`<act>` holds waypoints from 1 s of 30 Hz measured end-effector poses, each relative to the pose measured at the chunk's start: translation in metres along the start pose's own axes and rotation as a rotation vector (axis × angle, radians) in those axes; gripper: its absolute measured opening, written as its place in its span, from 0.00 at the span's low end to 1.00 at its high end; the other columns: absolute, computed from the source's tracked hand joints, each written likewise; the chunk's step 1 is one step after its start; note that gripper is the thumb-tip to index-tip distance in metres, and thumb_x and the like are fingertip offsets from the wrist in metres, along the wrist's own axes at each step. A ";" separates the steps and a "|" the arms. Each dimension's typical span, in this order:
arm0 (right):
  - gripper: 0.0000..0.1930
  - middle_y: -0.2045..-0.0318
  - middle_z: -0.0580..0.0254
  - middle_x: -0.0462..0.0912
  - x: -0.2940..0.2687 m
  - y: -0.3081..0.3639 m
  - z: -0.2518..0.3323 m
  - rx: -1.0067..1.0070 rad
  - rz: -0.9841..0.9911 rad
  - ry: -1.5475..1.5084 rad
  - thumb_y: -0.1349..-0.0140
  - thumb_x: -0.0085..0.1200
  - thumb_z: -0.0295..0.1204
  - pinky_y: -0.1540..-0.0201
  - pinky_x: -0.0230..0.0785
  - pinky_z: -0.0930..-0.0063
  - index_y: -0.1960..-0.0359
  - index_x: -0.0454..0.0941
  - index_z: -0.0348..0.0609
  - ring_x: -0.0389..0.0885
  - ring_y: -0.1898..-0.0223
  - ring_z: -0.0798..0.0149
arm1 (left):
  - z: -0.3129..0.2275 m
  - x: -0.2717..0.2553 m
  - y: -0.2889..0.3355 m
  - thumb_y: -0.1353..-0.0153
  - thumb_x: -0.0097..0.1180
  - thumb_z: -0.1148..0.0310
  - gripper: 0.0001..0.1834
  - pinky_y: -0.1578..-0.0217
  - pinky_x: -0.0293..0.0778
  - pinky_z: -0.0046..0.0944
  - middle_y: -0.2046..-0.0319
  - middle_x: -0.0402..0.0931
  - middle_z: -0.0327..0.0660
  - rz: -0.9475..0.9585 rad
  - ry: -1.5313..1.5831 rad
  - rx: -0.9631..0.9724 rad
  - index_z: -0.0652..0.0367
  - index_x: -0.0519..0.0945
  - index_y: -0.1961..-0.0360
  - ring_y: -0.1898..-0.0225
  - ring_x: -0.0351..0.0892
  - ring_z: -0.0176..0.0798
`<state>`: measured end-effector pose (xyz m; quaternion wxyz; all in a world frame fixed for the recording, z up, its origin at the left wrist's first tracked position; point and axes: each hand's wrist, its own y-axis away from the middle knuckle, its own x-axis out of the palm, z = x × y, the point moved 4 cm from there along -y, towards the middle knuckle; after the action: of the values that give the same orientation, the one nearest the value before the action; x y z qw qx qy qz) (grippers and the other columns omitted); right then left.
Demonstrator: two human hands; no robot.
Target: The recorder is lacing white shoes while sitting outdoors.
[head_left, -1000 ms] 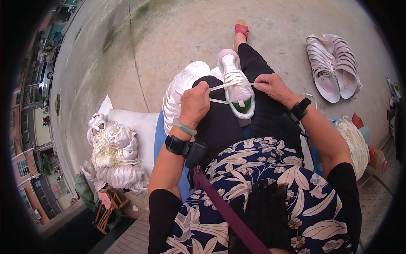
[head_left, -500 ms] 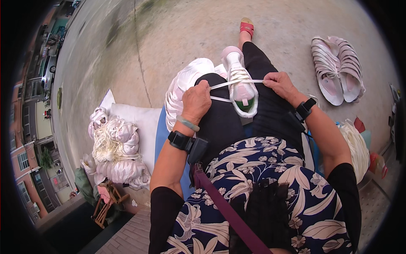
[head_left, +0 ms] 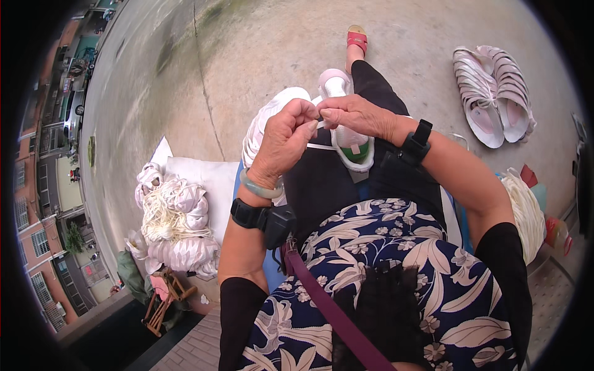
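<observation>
A white and pale pink shoe upper (head_left: 352,137) with a green patch inside its opening lies between my thighs, its toe pointing away from me. My left hand (head_left: 287,131) is closed in a pinch on a white shoelace (head_left: 320,146), part of which runs across to the shoe. From the right my right hand (head_left: 354,115) reaches over the shoe, fingers pinched on the lace too. The fingertips of both hands meet just left of the shoe and hide part of the lace and the shoe's middle.
White shoe uppers (head_left: 267,116) lie beside my left leg. At the left, bundled uppers and loose laces (head_left: 173,210) rest on a white sack (head_left: 213,176). Strung uppers (head_left: 495,99) lie on the concrete at right. A hank of white laces (head_left: 523,213) hangs near my right elbow.
My right hand has moved left along with the lace end, from right of the shoe to meet my left hand. The lace is no longer stretched straight across the shoe.
</observation>
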<state>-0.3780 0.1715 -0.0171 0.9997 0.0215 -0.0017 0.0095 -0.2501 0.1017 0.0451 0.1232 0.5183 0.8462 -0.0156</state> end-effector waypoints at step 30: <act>0.07 0.81 0.77 0.70 -0.071 0.048 0.001 0.181 -0.279 -0.328 0.41 0.50 0.28 0.80 0.54 0.91 0.64 0.77 0.40 0.65 0.81 0.84 | 0.014 -0.017 0.037 0.44 0.55 0.72 0.06 0.78 0.65 0.28 0.83 0.71 0.36 -0.267 -0.528 0.162 0.65 0.78 0.68 0.80 0.68 0.27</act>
<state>-0.4498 0.2181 -0.0142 0.9717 0.1124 -0.1601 -0.1323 -0.2081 0.1020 0.0393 0.2940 0.3888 0.8415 -0.2329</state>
